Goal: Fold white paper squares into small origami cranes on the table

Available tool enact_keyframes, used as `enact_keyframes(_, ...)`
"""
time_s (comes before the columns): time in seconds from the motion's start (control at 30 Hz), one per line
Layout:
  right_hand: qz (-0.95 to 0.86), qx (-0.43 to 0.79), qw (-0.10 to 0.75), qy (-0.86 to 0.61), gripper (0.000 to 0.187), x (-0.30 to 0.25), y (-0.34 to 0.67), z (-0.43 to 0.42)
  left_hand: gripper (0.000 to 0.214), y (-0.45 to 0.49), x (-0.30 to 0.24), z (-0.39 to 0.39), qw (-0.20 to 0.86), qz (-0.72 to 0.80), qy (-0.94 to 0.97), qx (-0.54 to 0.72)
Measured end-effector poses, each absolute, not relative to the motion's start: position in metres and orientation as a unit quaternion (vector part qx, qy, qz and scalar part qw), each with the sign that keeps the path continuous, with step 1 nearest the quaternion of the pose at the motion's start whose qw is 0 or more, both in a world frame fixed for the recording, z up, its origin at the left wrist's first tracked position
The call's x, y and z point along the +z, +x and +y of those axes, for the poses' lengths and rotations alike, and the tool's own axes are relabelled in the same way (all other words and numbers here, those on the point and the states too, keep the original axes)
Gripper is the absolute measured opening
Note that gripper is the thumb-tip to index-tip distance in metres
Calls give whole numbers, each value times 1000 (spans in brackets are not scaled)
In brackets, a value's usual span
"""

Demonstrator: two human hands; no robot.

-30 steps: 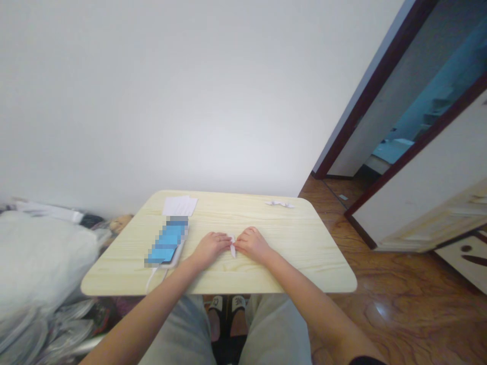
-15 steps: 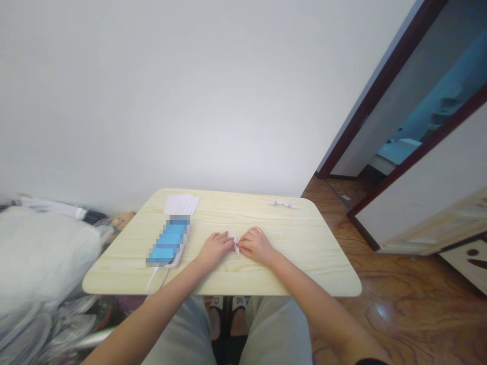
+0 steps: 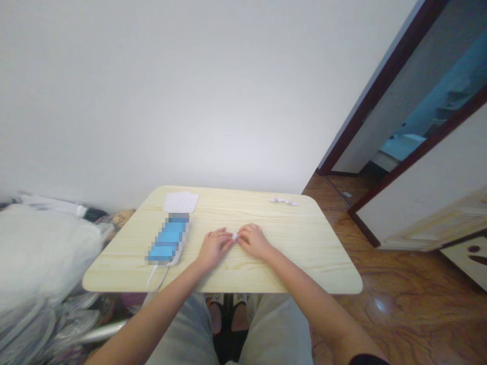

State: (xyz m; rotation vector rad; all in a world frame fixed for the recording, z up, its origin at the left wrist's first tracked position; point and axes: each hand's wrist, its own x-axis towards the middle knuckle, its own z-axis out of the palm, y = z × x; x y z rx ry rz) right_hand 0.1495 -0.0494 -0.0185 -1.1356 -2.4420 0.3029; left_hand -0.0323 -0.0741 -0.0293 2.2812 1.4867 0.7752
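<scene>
Over the middle of the pale wooden table, a small white piece of paper shows between my two hands. My left hand pinches its left side with thumb and fingers. From the other side, my right hand grips the paper with its fingertips. The fingers cover much of the piece, so its exact folds cannot be made out. Toward the back right of the table lie small folded white paper pieces.
White paper sheets lie at the back left of the table. In front of them is a phone with a blurred screen and a white cable. A white bundle sits left of the table; a doorway opens at right.
The white paper between my hands shows smaller and more compact than before. Both hands have shifted slightly, and the left thumb now shows pinching the paper.
</scene>
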Motion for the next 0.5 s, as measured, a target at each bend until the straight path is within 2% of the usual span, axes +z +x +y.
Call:
enact_keyframes(0.2, -843, 126, 244, -463, 7, -23, 142, -50, 15, -19, -26, -77, 100, 588, 749, 289)
enact_keyframes(0.5, -801, 154, 288, -501, 6, -27, 140, -49, 16, -15, -22, -77, 114, 644, 705, 276)
